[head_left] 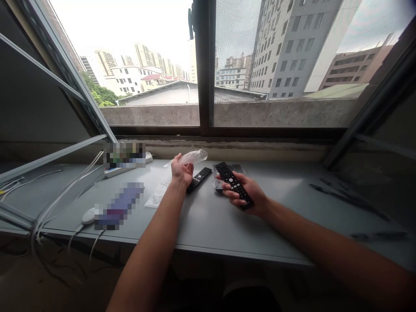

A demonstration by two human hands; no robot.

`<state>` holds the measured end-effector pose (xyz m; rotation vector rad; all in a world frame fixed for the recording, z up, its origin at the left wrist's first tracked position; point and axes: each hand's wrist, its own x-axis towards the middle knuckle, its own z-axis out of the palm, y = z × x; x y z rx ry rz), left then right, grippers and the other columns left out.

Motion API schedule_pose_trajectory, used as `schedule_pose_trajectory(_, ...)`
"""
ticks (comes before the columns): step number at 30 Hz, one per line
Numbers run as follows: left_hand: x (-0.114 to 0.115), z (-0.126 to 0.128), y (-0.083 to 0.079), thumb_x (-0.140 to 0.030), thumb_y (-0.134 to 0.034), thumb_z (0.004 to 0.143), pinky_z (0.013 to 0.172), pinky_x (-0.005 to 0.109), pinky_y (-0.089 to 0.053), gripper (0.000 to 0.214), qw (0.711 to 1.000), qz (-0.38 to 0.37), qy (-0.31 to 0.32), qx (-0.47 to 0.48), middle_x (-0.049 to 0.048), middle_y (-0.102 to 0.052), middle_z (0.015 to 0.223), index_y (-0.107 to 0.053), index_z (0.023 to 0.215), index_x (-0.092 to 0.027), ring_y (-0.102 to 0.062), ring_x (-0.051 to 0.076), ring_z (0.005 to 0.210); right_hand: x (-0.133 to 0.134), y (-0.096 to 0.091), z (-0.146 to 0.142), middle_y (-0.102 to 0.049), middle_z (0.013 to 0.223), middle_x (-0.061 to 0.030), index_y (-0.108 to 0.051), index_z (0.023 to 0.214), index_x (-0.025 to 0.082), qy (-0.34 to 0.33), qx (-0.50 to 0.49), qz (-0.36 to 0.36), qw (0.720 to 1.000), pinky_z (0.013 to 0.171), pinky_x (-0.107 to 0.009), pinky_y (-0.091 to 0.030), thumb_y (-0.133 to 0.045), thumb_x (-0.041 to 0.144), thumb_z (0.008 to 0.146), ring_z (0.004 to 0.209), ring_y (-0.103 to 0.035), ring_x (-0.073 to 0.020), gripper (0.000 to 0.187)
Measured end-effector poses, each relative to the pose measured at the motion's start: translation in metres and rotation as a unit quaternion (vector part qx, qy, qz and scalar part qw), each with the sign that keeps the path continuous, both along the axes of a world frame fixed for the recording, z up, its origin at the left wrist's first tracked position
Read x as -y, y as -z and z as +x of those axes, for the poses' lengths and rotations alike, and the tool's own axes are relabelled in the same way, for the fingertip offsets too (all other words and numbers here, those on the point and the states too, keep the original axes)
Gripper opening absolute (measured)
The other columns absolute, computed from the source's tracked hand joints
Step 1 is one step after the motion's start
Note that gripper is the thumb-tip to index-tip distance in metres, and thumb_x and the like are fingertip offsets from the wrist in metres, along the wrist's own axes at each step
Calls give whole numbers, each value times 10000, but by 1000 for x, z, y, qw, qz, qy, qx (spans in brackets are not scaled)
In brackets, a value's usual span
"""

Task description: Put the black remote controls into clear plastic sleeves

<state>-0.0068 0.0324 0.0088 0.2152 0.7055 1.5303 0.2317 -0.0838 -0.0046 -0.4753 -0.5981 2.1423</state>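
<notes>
From the head, the right hand [251,193] has its grip wrapped around a black remote [231,181], long axis slanting away and leftward over the bench [211,229]. A second remote [202,176] lies just beside the left hand [181,173], its grip half-curled by a clear bag [196,157]; whether pinching it, one cannot tell.

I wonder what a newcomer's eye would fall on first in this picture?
Probably the bright window across the top, with buildings outside. Below it, the right hand holds a black remote, while a second remote lies on the grey desk near the left hand, with clear plastic right beside that hand.
</notes>
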Motion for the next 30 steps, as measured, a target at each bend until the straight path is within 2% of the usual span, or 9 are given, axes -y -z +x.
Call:
schedule_pose_trajectory(5,-1,0,1,-334,-649,1024,496,149,-542,243,1000,0,-1,3,85,-721,873,-694,1099,-107,-633,108,601,1,2,-3,-648,850,-29,-660,1332,132,80,49,2,996,499,-220,-576,-556,306,1131,702,-667,-159,286)
schedule_pose_trajectory(7,-1,0,1,-334,-647,1025,496,149,-543,235,1000,-1,-1,2,81,-721,869,-694,1091,-114,-633,107,600,0,1,-5,-738,1016,-86,-648,1372,138,76,77,-4,994,640,-291,-668,-537,288,1131,848,-753,-203,305)
schedule_pose_trajectory(9,-1,0,1,-335,-645,1028,496,144,-541,232,1000,0,1,2,77,-720,864,-692,1078,-113,-629,101,594,-1,0,-6,-761,1148,-155,-625,1399,116,54,85,-16,995,689,-330,-691,-459,342,1158,921,-772,-237,370)
schedule_pose_trajectory(12,-1,0,1,-337,-644,1029,494,142,-537,228,1000,1,2,4,71,-717,858,-690,1071,-117,-633,100,595,-2,-2,-6,-749,1050,-178,-603,1391,71,20,63,-24,998,462,-240,-571,-324,433,1186,697,-683,-187,501)
schedule_pose_trajectory(15,0,0,0,-333,-639,1031,489,144,-534,223,1000,-3,1,5,69,-718,859,-690,1076,-121,-629,99,594,-1,-1,-4,-671,877,-83,-602,1390,93,-1,35,-7,999,344,-189,-414,-315,423,1183,525,-508,-131,485)
schedule_pose_trajectory(19,1,0,-1,-330,-637,1031,500,142,-535,223,1000,-3,1,5,74,-714,868,-692,1084,-121,-632,100,603,1,0,-1,-595,822,-37,-617,1371,104,-10,14,-6,1000,349,-192,-409,-387,356,1133,499,-429,-119,416)
schedule_pose_trajectory(23,1,0,-1,-322,-650,1020,505,148,-535,220,1000,1,-1,9,77,-716,879,-695,1099,-122,-638,107,616,1,1,-2,-601,834,-43,-644,1329,131,19,6,5,1000,367,-203,-440,-508,334,1078,553,-479,-138,350)
schedule_pose_trajectory(26,1,1,-1,-321,-648,1020,500,150,-529,222,1000,1,-2,10,78,-719,883,-697,1103,-121,-633,106,612,0,3,-5,-659,883,-47,-661,1279,154,70,37,-2,997,452,-208,-537,-620,272,1067,645,-603,-147,246)
schedule_pose_trajectory(30,3,1,-2,-322,-650,1018,499,146,-528,215,1000,-5,-1,12,70,-713,866,-696,1105,-130,-635,104,606,-2,7,-6,-775,1087,-115,-672,1306,141,78,82,-16,993,766,-306,-697,-587,199,1086,877,-770,-196,243)
